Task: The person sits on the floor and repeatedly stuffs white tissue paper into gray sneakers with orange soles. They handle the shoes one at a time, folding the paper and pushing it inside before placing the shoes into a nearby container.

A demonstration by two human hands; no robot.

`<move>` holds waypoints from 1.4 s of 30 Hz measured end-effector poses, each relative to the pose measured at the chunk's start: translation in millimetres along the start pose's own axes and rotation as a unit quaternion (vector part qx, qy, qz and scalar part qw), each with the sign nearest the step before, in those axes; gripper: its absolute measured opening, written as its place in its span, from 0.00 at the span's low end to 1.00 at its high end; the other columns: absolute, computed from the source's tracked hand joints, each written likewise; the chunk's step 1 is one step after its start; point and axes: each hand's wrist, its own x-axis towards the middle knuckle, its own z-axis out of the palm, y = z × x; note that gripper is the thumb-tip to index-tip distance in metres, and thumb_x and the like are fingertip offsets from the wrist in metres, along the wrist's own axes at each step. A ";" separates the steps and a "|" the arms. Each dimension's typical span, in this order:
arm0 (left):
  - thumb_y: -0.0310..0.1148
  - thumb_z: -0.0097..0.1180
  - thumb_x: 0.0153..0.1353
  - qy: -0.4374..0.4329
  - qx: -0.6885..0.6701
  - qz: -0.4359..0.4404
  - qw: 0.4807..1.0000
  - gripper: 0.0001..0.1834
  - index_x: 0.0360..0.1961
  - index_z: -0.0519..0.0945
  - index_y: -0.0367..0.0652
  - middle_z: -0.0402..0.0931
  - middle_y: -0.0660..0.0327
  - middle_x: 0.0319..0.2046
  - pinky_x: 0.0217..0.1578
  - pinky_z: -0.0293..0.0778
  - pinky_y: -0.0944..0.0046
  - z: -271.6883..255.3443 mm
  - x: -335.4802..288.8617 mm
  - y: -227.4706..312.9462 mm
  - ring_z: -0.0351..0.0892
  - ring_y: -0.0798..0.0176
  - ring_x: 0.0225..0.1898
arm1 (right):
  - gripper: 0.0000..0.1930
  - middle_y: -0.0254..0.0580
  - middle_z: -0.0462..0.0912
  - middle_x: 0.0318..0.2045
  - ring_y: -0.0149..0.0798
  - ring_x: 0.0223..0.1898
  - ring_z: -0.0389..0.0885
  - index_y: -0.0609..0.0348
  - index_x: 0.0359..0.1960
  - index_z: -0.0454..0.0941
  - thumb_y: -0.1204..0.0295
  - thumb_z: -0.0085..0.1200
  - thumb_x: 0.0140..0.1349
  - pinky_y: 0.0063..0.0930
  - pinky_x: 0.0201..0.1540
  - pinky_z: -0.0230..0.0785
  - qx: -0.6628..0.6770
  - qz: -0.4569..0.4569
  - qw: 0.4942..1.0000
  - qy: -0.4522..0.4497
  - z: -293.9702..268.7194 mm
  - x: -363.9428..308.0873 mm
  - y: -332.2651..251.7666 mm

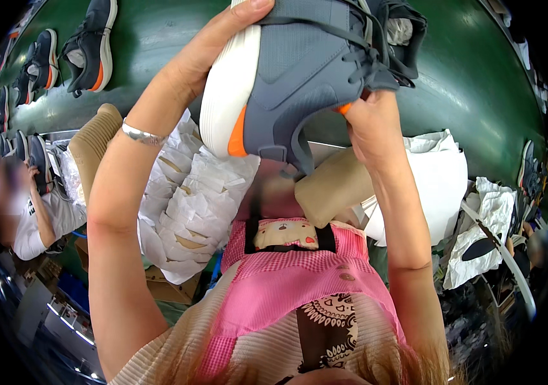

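A grey-blue sneaker (306, 70) with a white sole, orange heel accents and dark laces is held up in front of me, tilted on its side. My left hand (238, 22) grips it along the white sole, with its fingers partly out of sight. At the shoe's opening, by the laces and an orange patch of lining, is my right hand (374, 119); its fingertips are hidden in or behind the collar. Just behind stands a second dark sneaker (408, 54) with crumpled paper in its opening.
Several sneakers (91, 48) line the green work surface (158, 38) at the left. Close to me are stacked paper-wrapped inserts (190, 205), tan moulded forms (328, 186) and white paper sheets (437, 183). A co-worker (49, 215) sits at the far left.
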 end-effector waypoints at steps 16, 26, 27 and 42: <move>0.49 0.62 0.51 -0.096 0.358 0.066 0.927 0.43 0.60 0.57 0.35 0.67 0.52 0.52 0.52 0.68 0.62 90.7 -107.0 -33.9 0.70 0.61 0.52 | 0.30 0.46 0.71 0.55 0.49 0.58 0.66 0.60 0.53 0.72 0.61 0.62 0.48 0.40 0.62 0.55 -0.318 0.029 0.938 -0.137 -71.7 -158.8 -18.5; 0.39 0.70 0.44 -0.136 0.277 -0.010 0.951 0.58 0.67 0.40 0.40 0.54 0.51 0.62 0.60 0.55 0.60 133.4 -147.5 -44.7 0.56 0.58 0.62 | 0.22 0.43 0.75 0.51 0.46 0.53 0.70 0.55 0.51 0.75 0.62 0.58 0.54 0.40 0.59 0.57 -0.392 0.047 0.886 -0.243 -82.3 -223.8 -58.9; 0.38 0.71 0.43 -0.130 0.248 -0.034 0.959 0.60 0.68 0.39 0.40 0.52 0.51 0.63 0.61 0.54 0.60 136.4 -147.4 -46.4 0.55 0.58 0.63 | 0.21 0.43 0.76 0.50 0.45 0.52 0.71 0.53 0.50 0.75 0.62 0.57 0.54 0.40 0.58 0.58 -0.338 0.064 0.913 -0.222 -80.9 -224.1 -42.8; 0.43 0.67 0.51 0.062 0.149 0.044 0.986 0.37 0.57 0.65 0.35 0.73 0.58 0.48 0.53 0.66 0.66 126.0 -187.0 -51.5 0.72 0.66 0.48 | 0.25 0.52 0.82 0.33 0.51 0.36 0.82 0.59 0.44 0.76 0.62 0.67 0.44 0.34 0.40 0.73 -0.437 0.133 0.880 -0.132 -86.5 -266.5 -65.5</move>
